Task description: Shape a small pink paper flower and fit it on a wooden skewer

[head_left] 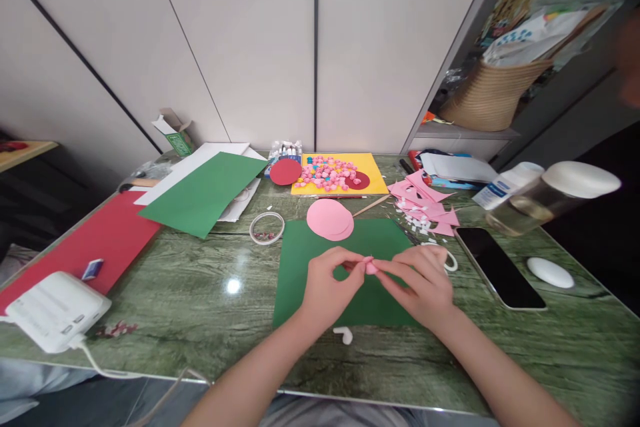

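Note:
My left hand (330, 284) and my right hand (423, 280) meet above a green sheet (300, 294). Between their fingertips is a small rolled piece of pink paper (370, 266), pinched from both sides. Just beyond them, a stack of pink paper circles (329, 219) overlaps the far edge of the green sheet. Behind my right hand a white loop (452, 262) shows in part; the rest of it is hidden. Farther back, many small pink paper rolls (330, 174) lie on a yellow sheet (375, 164), with a dark red circle (361, 180) among them.
Pink paper scraps (425, 197), a phone (500, 267), a white oval object (550, 272) and a lidded bottle (530, 200) stand or lie at right. A white earbud (344, 334) is near the front edge. At left are a tape roll (255, 230), coloured sheets (205, 190) and a white charger (57, 310).

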Demonstrator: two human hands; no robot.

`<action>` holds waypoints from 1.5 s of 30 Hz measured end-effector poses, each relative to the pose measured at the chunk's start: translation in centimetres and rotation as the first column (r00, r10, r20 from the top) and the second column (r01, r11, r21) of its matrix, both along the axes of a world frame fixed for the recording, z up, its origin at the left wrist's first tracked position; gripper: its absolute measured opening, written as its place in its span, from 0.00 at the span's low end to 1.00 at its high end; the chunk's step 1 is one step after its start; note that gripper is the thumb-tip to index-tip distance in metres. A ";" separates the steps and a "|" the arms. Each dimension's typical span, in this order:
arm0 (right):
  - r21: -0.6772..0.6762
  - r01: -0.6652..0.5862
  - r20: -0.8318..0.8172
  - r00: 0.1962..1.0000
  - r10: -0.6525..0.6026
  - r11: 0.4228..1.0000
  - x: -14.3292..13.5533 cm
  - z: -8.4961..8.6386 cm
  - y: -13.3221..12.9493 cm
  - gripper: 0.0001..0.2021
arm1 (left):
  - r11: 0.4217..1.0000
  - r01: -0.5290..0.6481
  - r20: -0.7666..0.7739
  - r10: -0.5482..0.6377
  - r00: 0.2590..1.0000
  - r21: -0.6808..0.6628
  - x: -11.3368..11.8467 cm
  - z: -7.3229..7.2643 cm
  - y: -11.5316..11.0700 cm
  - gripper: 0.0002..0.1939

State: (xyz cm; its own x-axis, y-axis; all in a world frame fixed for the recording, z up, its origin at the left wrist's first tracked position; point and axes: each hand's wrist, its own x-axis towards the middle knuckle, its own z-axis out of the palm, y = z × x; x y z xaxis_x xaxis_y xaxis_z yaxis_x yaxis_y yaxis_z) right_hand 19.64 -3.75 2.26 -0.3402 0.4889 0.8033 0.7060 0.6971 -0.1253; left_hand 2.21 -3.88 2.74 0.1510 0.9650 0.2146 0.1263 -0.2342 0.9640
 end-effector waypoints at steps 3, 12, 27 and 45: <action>-0.080 -0.007 -0.039 0.999 0.004 0.997 -0.2 0.2 0.0 0.07 | 0.999 -0.013 -0.046 0.015 0.999 0.044 -0.1 0.0 0.0 0.07; -0.214 -0.030 -0.117 0.993 0.005 0.976 -0.3 0.8 0.0 0.02 | 0.995 -0.005 -0.091 0.014 0.996 0.097 0.0 0.0 0.1 0.06; -0.608 -0.288 -0.316 0.943 0.108 0.740 1.0 0.8 1.1 0.05 | 0.997 0.024 -0.135 -0.014 0.991 0.079 0.2 -0.2 0.1 0.04; -0.691 -0.361 -0.371 0.921 0.122 0.626 0.7 0.4 1.3 0.09 | 0.998 0.048 -0.194 -0.041 0.980 0.030 0.2 -0.3 0.4 0.04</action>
State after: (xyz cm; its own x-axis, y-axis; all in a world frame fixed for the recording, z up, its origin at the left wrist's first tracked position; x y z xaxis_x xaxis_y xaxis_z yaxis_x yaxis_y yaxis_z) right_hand 20.37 -2.46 2.62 -0.3710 0.8834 0.2862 0.3794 0.4255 -0.8216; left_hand 2.39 -3.46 2.49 0.2354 0.9489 0.2102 0.2977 -0.2763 0.9138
